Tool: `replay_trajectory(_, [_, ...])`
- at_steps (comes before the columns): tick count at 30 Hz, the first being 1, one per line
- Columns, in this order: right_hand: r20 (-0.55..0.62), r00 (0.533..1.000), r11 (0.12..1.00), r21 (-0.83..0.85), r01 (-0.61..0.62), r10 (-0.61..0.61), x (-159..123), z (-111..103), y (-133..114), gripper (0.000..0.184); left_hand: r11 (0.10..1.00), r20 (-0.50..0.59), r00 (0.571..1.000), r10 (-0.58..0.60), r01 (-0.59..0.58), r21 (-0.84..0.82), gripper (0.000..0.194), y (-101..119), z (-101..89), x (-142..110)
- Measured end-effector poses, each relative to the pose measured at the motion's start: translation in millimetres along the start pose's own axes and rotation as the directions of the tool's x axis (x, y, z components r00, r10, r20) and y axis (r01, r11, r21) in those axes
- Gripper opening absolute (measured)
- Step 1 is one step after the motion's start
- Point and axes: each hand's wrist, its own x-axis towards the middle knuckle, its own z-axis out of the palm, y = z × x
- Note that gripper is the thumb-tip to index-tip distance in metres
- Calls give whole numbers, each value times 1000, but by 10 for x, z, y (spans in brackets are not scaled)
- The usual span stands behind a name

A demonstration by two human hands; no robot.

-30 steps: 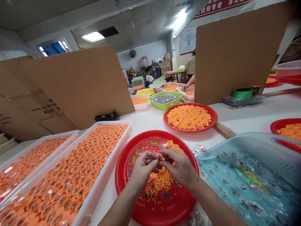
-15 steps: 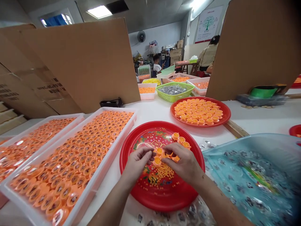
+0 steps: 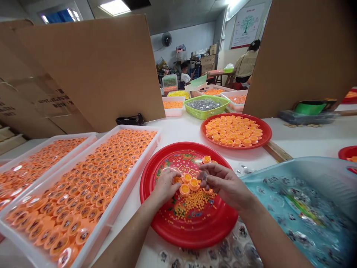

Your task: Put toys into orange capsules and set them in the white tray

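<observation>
My left hand (image 3: pixel 165 187) is closed round a small orange cup (image 3: pixel 176 180) on the left side of the red tray (image 3: pixel 192 238). Over the tray's right half, my right hand (image 3: pixel 230 186) pinches a small clear disc (image 3: pixel 203 178), partly hidden by the fingers. Between the hands stand several more orange cups (image 3: pixel 194 183), with yellow-orange material inside. Just below them lies a loose heap of tiny yellow-orange pellets (image 3: pixel 196 201), some scattered across the printed tray bottom.
White trays (image 3: pixel 107 219) of orange cups with printed tops stand at left. A second red tray (image 3: pixel 270 138) of orange cups is behind. At right, a blue basin (image 3: pixel 301 163) holds clear printed pieces. Cardboard panels (image 3: pixel 92 70) stand at the back; two people sit farther off.
My left hand has shifted left onto a cup. My right hand has moved slightly right, off the cups, and a clear disc now shows in its fingers. The view has shifted slightly.
</observation>
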Motion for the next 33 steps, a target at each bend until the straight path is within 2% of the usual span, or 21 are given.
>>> replay_trajectory(6, [94, 995, 962, 267, -55, 31, -54, -5, 1, 30, 999, -24, 1000, -8, 9, 42, 18, -43, -21, -53])
replay_trajectory(14, [76, 997, 942, 332, -48, 23, -67, 5, -11, 34, 993, -33, 996, -86, 89, 79, 16, -51, -90, -106])
replay_trajectory(16, [96, 995, 937, 347, -49, 16, -61, 12, -11, 33, 992, -35, 992, -123, 124, 29, 17, -18, -143, -147])
replay_trajectory(19, [138, 990, 930, 366, -40, -11, -51, 17, 2, 32, 964, -57, 978, -202, 189, -188, 31, 67, -232, -222])
replay_trajectory(21, [153, 988, 928, 371, -36, -23, -49, 21, 20, 31, 906, -23, 967, -252, 228, -357, 41, 138, -269, -271])
replay_trajectory(23, [160, 987, 931, 362, -33, -27, -49, 26, 43, 32, 804, 115, 952, -284, 301, -513, 40, 210, -269, -316])
replay_trajectory(26, [179, 983, 953, 304, -14, -43, -47, 36, 79, 32, 584, 327, 909, -259, 417, -696, 37, 306, -207, -372])
replay_trajectory(29, [190, 982, 985, 170, -14, -19, -33, 54, 109, 35, 447, 376, 890, -257, 454, -771, 40, 369, -131, -417])
replay_trajectory(33, [115, 993, 989, -148, -13, 31, -5, 100, 145, 34, 413, 381, 879, -287, 472, -779, 43, 378, -87, -455])
